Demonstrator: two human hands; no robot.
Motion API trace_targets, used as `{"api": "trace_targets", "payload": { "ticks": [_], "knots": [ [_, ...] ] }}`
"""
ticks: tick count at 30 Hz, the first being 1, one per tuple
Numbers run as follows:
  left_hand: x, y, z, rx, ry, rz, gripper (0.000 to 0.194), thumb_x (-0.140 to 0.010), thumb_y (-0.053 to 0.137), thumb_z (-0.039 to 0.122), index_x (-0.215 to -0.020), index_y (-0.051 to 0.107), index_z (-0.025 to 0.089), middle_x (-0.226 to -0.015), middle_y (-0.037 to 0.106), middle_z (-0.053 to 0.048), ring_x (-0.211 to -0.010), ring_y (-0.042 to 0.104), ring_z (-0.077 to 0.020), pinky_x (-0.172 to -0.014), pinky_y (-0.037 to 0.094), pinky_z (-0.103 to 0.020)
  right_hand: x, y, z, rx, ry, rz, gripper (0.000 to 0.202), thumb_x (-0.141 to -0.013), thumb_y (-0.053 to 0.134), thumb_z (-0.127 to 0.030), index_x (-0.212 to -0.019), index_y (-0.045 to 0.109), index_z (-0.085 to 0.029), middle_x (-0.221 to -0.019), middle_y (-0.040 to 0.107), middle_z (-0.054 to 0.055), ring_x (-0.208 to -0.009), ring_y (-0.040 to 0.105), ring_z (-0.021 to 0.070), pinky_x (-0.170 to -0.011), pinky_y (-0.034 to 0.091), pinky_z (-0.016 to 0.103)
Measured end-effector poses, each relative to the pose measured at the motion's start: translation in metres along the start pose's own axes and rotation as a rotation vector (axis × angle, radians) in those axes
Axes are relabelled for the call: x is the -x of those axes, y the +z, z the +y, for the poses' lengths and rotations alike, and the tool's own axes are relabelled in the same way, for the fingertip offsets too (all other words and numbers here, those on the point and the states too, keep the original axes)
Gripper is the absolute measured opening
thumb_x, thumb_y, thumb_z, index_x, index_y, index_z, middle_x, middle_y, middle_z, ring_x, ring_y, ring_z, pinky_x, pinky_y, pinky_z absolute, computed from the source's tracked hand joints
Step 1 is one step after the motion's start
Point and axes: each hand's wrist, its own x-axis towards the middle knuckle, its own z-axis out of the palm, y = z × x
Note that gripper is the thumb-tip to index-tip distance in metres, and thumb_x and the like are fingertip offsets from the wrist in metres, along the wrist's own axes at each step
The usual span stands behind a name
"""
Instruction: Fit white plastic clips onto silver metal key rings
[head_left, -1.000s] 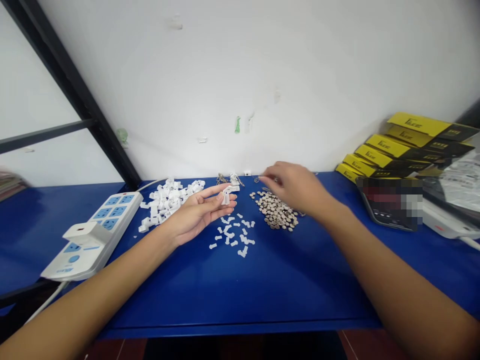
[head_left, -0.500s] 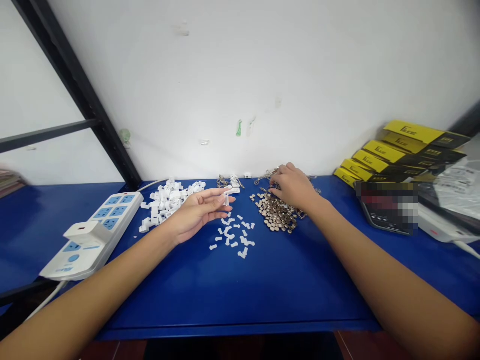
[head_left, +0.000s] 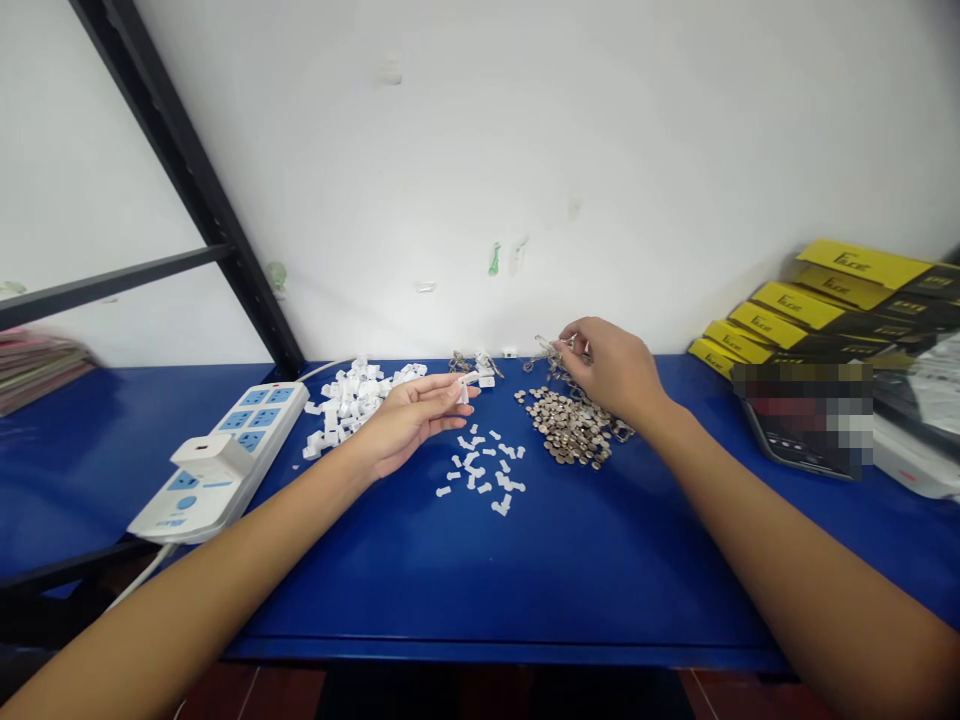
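My left hand [head_left: 412, 415] pinches a small white plastic piece [head_left: 463, 393] between thumb and fingers, palm turned partly up. My right hand [head_left: 611, 365] has its fingertips closed at a tangle of thin wires [head_left: 553, 365] near the wall; what exactly they grip is too small to make out. In front of it lies a pile of small round metal discs [head_left: 571, 427] like button cells. Small white flat tabs [head_left: 480, 465] are scattered below my left hand. Left of that hand is a heap of white plastic casings [head_left: 352, 400].
A white power strip [head_left: 225, 460] with a plugged-in adapter lies at the left. Yellow and black boxes [head_left: 795, 305] are stacked at the right, with a phone [head_left: 799, 440] before them. A black metal frame [head_left: 202, 180] rises at the left against the wall.
My right hand has drawn up from the disc pile, its fingertips now at the wires. My left hand keeps its white piece. The whole view has shifted slightly, moving things rightward.
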Motion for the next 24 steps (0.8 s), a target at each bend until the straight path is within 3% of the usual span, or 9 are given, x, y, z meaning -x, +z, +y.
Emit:
{"api": "trace_targets", "payload": {
  "ticks": [5,11,17,24],
  "knots": [
    [-0.002,-0.003,-0.001,-0.025,0.016,0.013,0.032,-0.091,0.079,0.03,-0.121,0.077,0.019,-0.132,0.072,-0.014,-0.099,0.072,-0.0169,-0.09,0.06,-0.029,0.003,0.0,-0.019,-0.476,0.204,0.001,0.022,-0.092,0.067,-0.04,-0.097,0.07,-0.019,-0.079,0.068,0.005,-0.068,0.058,0.0174,-0.064,0.046,0.033],
    [0.0,0.001,0.0,0.0,0.06,0.06,0.028,-0.089,0.081,0.027,-0.115,0.079,0.019,-0.128,0.074,-0.013,-0.099,0.07,-0.0158,-0.09,0.057,-0.028,0.013,0.0,-0.056,-1.043,0.414,-0.326,0.038,-0.087,0.074,-0.057,-0.096,0.07,-0.021,-0.066,0.06,-0.002,-0.047,0.05,0.0104,-0.047,0.044,0.029],
    [0.001,0.007,-0.002,0.025,0.074,0.044,0.022,-0.082,0.086,0.023,-0.102,0.081,0.014,-0.107,0.077,-0.012,-0.093,0.072,-0.0183,-0.091,0.056,-0.033,0.026,0.003,-0.084,-1.157,0.354,-0.44,0.037,-0.086,0.077,-0.056,-0.098,0.073,-0.021,-0.071,0.064,0.0,-0.051,0.057,0.011,-0.05,0.05,0.029],
    [0.005,0.012,-0.006,0.059,0.042,-0.032,0.026,-0.081,0.087,0.025,-0.103,0.082,0.014,-0.103,0.077,-0.012,-0.093,0.072,-0.0201,-0.091,0.057,-0.035,0.031,0.002,-0.094,-1.224,0.345,-0.389,0.034,-0.085,0.079,-0.051,-0.101,0.072,-0.022,-0.076,0.065,-0.002,-0.048,0.05,0.0074,-0.043,0.046,0.027]
  ]
}}
